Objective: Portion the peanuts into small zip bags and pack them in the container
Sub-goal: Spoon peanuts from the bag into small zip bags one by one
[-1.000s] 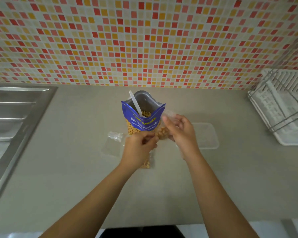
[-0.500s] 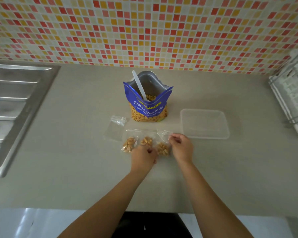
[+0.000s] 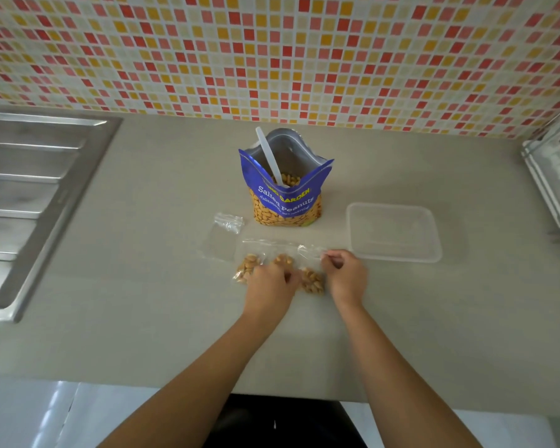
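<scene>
Both hands unmoved, right hand (image 3: 346, 274) pinching filled zip bag (image 3: 311, 279) top

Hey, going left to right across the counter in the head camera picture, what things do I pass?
Sink drainboard → empty zip bag → peanut pouch with the white spoon in it → clear plastic container → dish rack.
</scene>
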Action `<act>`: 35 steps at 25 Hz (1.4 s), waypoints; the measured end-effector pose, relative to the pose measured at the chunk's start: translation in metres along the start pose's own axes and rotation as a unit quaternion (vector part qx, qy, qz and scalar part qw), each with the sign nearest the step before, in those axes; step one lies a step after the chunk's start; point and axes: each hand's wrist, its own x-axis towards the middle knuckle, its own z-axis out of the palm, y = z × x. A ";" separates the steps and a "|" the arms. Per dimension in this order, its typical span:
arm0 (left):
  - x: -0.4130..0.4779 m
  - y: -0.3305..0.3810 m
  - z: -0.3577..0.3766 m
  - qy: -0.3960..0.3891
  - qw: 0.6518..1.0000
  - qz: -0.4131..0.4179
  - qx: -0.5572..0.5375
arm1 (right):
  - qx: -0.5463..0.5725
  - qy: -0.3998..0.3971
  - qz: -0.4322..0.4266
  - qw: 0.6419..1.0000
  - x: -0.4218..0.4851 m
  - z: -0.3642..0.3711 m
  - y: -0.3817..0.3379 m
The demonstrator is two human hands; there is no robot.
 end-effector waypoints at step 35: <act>0.066 -0.138 -0.125 -0.116 0.871 -0.160 -0.449 | 0.361 -0.326 0.136 0.863 -0.053 0.115 -0.113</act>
